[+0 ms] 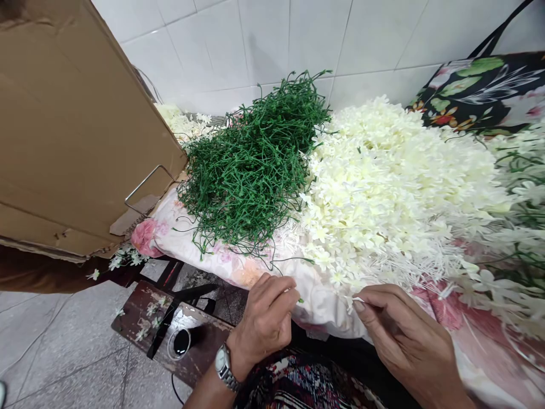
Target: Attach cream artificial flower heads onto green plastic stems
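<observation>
My left hand (272,309), with a watch on its wrist, is closed in front of the cloth's near edge. A small green tip of an artificial flower stem (300,300) pokes out beside its fingers; the rest is hidden in the hand. Between thumb and forefinger, my right hand (404,332) pinches a small white artificial flower (349,302). The two hands are apart, and so are the flower and stem tip. Beyond my left hand lies a tangled heap of green stems (251,170). A large pile of creamy white flowers (395,182) spreads beyond my right hand.
A floral cloth (204,250) covers the work surface. A cardboard box (80,130) stands at the left, with a bent metal wire (142,187) by it. Lower down, a worn wooden bench (200,324) holds a clear cup (179,343). At the right are a floral bag (489,94) and assembled flower sprays (525,216).
</observation>
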Tool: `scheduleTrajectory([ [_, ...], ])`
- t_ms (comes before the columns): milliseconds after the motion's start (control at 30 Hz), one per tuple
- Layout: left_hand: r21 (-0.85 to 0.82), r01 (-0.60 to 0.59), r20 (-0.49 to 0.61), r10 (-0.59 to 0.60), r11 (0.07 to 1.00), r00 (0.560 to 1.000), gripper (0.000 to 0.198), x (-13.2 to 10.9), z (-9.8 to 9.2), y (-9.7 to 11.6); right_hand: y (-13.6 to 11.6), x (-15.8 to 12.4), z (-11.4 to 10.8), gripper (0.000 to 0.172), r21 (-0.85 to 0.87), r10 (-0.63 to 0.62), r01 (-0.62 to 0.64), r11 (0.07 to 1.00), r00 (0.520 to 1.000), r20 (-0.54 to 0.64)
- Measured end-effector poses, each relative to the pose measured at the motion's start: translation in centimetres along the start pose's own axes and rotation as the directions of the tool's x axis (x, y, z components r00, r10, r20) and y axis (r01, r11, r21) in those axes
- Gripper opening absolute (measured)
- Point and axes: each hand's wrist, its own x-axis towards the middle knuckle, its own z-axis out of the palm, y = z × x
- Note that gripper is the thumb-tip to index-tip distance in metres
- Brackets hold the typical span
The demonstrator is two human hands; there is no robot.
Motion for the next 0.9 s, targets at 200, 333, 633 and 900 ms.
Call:
scheduleTrajectory([
  [200, -0.05, -0.129, 0.17, 0.135, 0.99, 0.976, 0.025, 0.8, -0.1, 1.2, -0.1, 0.3, -1.3, 0.008, 0.149, 0.129, -0.119, 0.982, 0.989, -0.065],
  [333, -0.062, -0.214, 0.247, 0.223, 0.975, 0.943, 0.025, 1.4, 0.2, 2.0, -1.1, 1.0, -2.9, 0.012, 0.152, 0.137, -0.131, 0.98, 0.99, -0.03],
  [633, -0.17, -0.302, 0.247, 0.337, 0.938, 0.908, 0.026, 1.9, 1.1, 3.3, -1.7, 0.9, -2.5, 0.008, 0.138, 0.081, -0.078, 0.987, 0.997, -0.017],
  [900, -0.165, 0.004, 0.064, 0.006, 0.986, 0.998, 0.038, 2.9, -0.6, 4.5, -2.3, 1.7, -4.0, 0.011, 0.182, 0.004, -0.035, 0.983, 0.986, 0.165],
])
